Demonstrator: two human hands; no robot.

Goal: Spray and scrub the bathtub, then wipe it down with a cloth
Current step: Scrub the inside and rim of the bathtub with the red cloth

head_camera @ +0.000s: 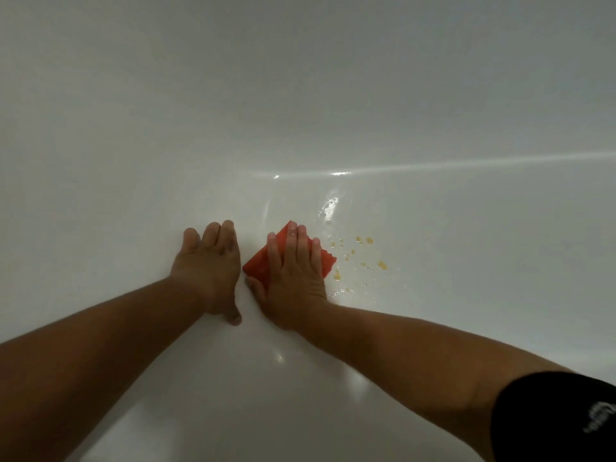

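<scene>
Your right hand presses the red cloth with straight fingers. Your left hand lies flat beside it. The bathtub looks wet, so a hand may slip.

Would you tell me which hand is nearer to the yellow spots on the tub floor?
Right. The right hand presses on the red cloth, right beside the yellow spots; the left hand lies flat on the tub, beyond the cloth's other side.
</scene>
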